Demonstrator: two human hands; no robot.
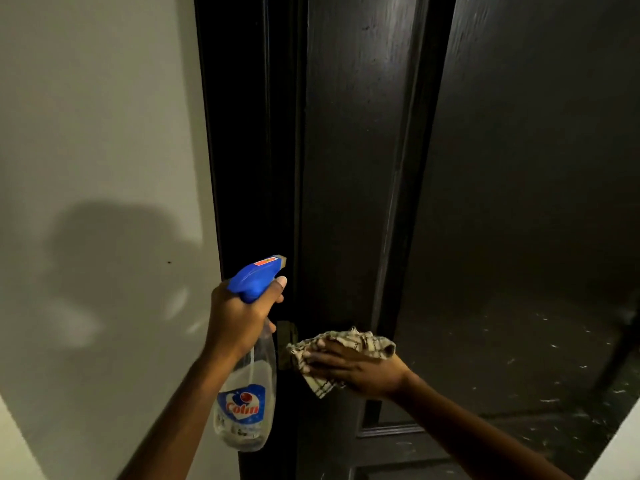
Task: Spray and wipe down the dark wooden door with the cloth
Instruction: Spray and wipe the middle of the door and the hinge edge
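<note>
Pale wall (86, 116) fills my left side, with a soft shadow (114, 271) thrown across it. Moving in from there, I've got the left hand (239, 317) up beside the black door frame (242, 133), fingers curled round the neck of the spray bottle (246, 403), one fingertip lying along the front of the blue trigger head (254, 277). Nozzle is angled up and to the right, towards the woodwork. Bottle body is clear plastic and hangs down below the fist, with a blue and red label reading Colin. How much liquid is inside I can't tell from here.

Just right of that fist, a small brass fitting (287, 332) sits on the door's edge. Next along is the cloth (363, 342), cream with dark check lines, bunched and flattened against the dark wooden door (353, 168) at about latch height. Its left corner reaches right up to the brass fitting. Right hand (360, 370) lies flat on top of it, palm down, fingers stretched out towards the left and pressing the fabric onto the wood. Fingertips are blurred. Whether the thumb tucks under the cloth, I can't tell.

Further right, the recessed panel (536, 168) looks dull and matte, and its lower part is scattered with white specks (519, 358). Down in the far right corner, a pale strip (620, 445) cuts in.
</note>
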